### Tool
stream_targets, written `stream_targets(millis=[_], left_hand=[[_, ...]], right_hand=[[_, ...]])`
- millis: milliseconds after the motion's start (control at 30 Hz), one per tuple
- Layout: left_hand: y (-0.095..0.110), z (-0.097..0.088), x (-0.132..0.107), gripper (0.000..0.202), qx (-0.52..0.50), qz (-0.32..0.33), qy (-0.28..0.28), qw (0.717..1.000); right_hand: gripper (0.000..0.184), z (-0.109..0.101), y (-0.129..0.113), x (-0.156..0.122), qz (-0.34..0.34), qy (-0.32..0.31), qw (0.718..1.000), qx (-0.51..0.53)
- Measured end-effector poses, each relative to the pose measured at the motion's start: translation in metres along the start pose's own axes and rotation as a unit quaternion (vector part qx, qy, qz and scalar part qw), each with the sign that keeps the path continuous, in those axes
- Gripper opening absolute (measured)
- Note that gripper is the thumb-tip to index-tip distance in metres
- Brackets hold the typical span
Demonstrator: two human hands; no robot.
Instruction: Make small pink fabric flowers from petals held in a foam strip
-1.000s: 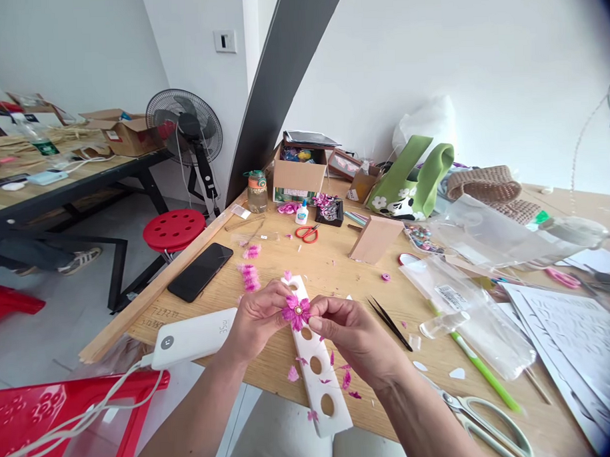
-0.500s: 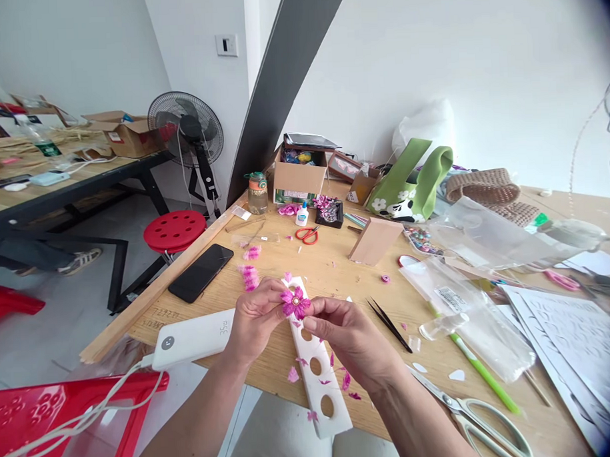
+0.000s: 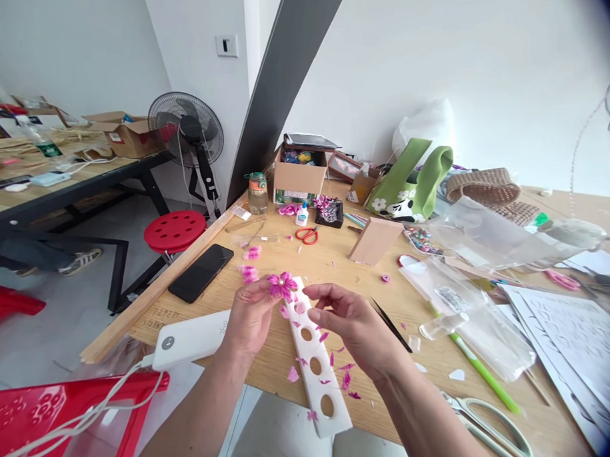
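Note:
My left hand (image 3: 251,317) pinches a small pink paper flower (image 3: 281,284) with a pearl centre, held above the far end of a white foam strip (image 3: 317,371) with round holes. My right hand (image 3: 351,320) hovers just right of the flower, fingers loosely curled and apart, holding nothing that I can see. Pink petal scraps (image 3: 346,377) lie around the strip on the wooden table (image 3: 331,261).
A white power bank (image 3: 189,339) and black phone (image 3: 200,272) lie left. Black tweezers (image 3: 391,319), a green pen (image 3: 483,372), scissors (image 3: 484,422), plastic bags and paper sheets crowd the right. Boxes, glue bottle, red scissors (image 3: 306,234) sit farther back. Red stool beside the table.
My left hand has lifted the flower up and slightly left. My right hand has let go of it and drawn a little away, its fingers opening.

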State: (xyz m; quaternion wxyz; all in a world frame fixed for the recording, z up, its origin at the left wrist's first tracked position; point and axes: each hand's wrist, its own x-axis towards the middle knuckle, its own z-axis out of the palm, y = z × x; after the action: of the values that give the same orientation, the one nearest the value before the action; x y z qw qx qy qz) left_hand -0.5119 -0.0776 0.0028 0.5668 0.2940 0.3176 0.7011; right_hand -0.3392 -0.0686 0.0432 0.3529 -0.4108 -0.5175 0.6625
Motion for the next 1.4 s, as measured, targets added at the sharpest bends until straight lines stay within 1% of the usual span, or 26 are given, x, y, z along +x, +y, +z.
stream_targets(millis=[67,133,233,300,367,467,533,633,833,1000,1133,1233,1400], left_hand=[[0.0,0.002,0.0,0.017,-0.006,-0.008,0.002,1.0],[0.0,0.004,-0.001,0.016,-0.007,-0.012,0.001,1.0],[0.0,0.006,0.0,0.014,-0.008,-0.015,0.003,1.0],[0.0,0.006,0.001,0.014,-0.009,-0.011,0.007,1.0],[0.0,0.005,0.001,0.015,-0.004,0.0,0.017,1.0],[-0.002,0.002,0.001,0.016,0.032,0.035,0.024,0.999],[-0.003,0.0,-0.001,0.017,0.059,0.064,0.017,0.996],[-0.004,0.001,-0.003,0.018,0.082,0.083,0.007,0.993],[-0.004,0.002,-0.002,0.013,0.085,0.075,-0.002,0.994],[-0.004,0.0,-0.001,0.015,0.079,0.083,0.004,0.993],[-0.005,0.001,-0.001,0.016,0.084,0.086,0.002,0.993],[-0.006,0.002,-0.001,0.015,0.089,0.089,-0.004,0.992],[-0.006,0.002,-0.002,0.015,0.08,0.081,-0.005,0.994]], right_hand=[[0.047,0.005,0.0,0.005,0.005,-0.008,0.999,-0.037],[0.048,0.01,0.002,0.011,0.006,-0.012,0.998,-0.064],[0.036,0.012,0.004,0.02,0.001,-0.01,0.996,-0.083],[0.031,0.009,0.003,0.026,-0.013,0.011,0.996,-0.091],[0.032,0.003,-0.001,0.03,-0.034,0.051,0.993,-0.096],[0.032,-0.008,-0.008,0.033,-0.046,0.112,0.988,-0.099],[0.032,-0.012,-0.011,0.032,-0.045,0.127,0.986,-0.1],[0.031,-0.014,-0.011,0.028,-0.044,0.103,0.99,-0.088],[0.033,-0.008,-0.006,0.022,-0.031,0.011,0.999,-0.041],[0.039,-0.002,-0.008,0.017,-0.018,-0.046,0.998,-0.025],[0.036,0.001,-0.007,0.015,-0.001,-0.082,0.997,0.01],[0.032,0.002,-0.005,0.015,0.014,-0.099,0.994,0.048],[0.027,0.003,-0.006,0.016,0.02,-0.095,0.992,0.08]])
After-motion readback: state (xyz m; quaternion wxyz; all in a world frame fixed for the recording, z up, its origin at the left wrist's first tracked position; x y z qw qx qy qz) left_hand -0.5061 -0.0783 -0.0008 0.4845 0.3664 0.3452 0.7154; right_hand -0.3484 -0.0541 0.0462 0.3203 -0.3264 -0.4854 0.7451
